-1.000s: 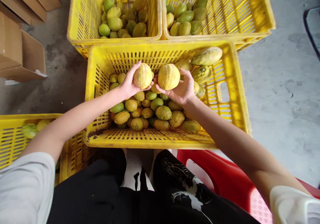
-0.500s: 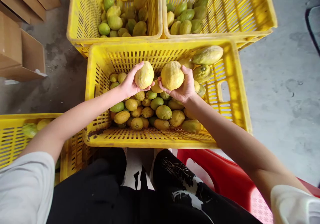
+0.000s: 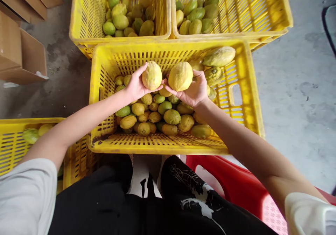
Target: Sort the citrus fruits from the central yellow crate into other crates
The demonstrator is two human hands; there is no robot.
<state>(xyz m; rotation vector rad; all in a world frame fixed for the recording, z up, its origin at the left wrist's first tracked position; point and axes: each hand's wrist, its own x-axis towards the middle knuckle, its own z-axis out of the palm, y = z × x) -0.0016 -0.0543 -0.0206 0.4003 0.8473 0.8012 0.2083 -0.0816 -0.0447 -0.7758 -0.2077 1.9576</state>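
My left hand (image 3: 139, 84) holds a round yellow papaya (image 3: 152, 75), thumb along its upper left side and fingers under it. A second, slightly larger yellow papaya (image 3: 180, 76) rests in my right hand (image 3: 195, 90), with the fingers beneath it and the thumb behind its right side. The fingertips of both hands come close together between the two fruits; whether they touch I cannot tell. Both hands are above a yellow plastic crate (image 3: 157, 148) with many smaller yellow and green fruits (image 3: 172, 117) in it. Larger long papayas (image 3: 219, 56) lie in its far right corner.
Behind stand two more yellow crates, one at left (image 3: 120, 39) and one at right (image 3: 231, 35), both with green-yellow fruit. Another crate (image 3: 31, 121) is at lower left. Cardboard boxes (image 3: 33, 53) stand at the left, and a red plastic chair (image 3: 233, 182) is by my right leg.
Both papayas have been raised slightly and turned a little in my hands. The fingers of my right hand are now more stretched out beneath its fruit.
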